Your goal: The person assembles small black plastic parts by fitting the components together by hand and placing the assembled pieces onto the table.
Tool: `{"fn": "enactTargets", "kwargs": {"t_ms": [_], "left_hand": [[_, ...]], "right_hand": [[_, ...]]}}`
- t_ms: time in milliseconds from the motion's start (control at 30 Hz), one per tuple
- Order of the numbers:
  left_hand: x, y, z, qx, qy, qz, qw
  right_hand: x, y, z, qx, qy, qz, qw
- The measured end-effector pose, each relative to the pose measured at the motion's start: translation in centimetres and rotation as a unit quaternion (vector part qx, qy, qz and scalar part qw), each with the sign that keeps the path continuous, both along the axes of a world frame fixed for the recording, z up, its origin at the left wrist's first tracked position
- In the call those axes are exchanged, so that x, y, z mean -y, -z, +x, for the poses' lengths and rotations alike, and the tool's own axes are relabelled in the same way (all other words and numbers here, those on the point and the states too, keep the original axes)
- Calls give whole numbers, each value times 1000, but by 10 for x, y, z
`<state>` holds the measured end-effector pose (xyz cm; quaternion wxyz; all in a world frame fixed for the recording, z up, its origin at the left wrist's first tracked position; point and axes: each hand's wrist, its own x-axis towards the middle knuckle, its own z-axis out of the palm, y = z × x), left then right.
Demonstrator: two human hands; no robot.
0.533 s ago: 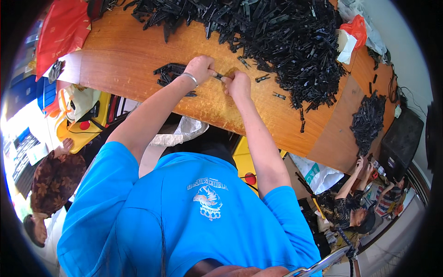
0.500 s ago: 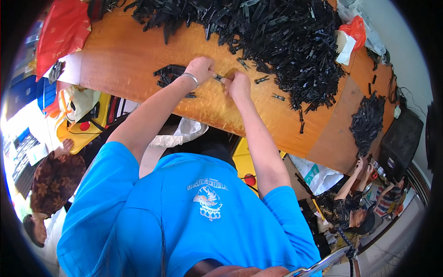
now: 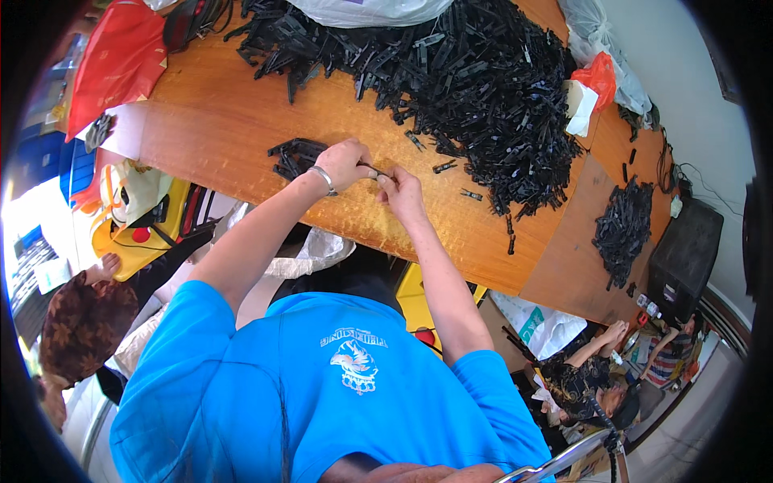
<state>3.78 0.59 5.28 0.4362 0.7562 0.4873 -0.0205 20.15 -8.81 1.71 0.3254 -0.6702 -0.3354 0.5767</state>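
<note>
My left hand (image 3: 343, 163), with a silver bangle at the wrist, pinches one end of a small, narrow black plastic piece (image 3: 376, 171). At its other end, the fingertips of my right hand (image 3: 403, 195) are closed on it. The piece is partly covered by fingers, and its exact kind is too small to make out. Beside my left hand lies a little heap of similar black pieces (image 3: 290, 153). Beyond my hands spreads a big pile of slim black plastic pieces (image 3: 483, 97). Between that pile and my right hand lie loose pieces, among them one (image 3: 444, 167) lying alone.
The brown wooden table (image 3: 217, 129) has its near edge just before me. At right are a smaller black heap (image 3: 624, 229) and a black box (image 3: 684, 253). A red bag (image 3: 117, 60) lies far left, a white bag (image 3: 370, 10) at the top. Other people sit at both sides.
The whole view has shifted, so the table and my hands appear lower and a white bag shows at the top. Both hands still grip the piece, which now looks thinner.
</note>
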Motion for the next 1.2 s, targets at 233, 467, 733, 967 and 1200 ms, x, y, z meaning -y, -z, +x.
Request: {"fn": "enactTargets", "kwargs": {"t_ms": [233, 467, 733, 967, 1200], "left_hand": [[7, -27, -52, -67, -5, 57, 996], [9, -44, -105, -190, -16, 147, 971], [-68, 14, -19, -2, -243, 141, 960], [-94, 38, 21, -87, -262, 102, 956], [-37, 34, 16, 179, -385, -182, 887]], "right_hand": [[-5, -14, -24, -96, -16, 0, 995], [-30, 6, 35, 414, -44, 153, 896], [-38, 16, 37, 449, -74, 168, 874], [-35, 10, 4, 410, -116, 158, 891], [-31, 10, -10, 292, 10, 260, 920]]}}
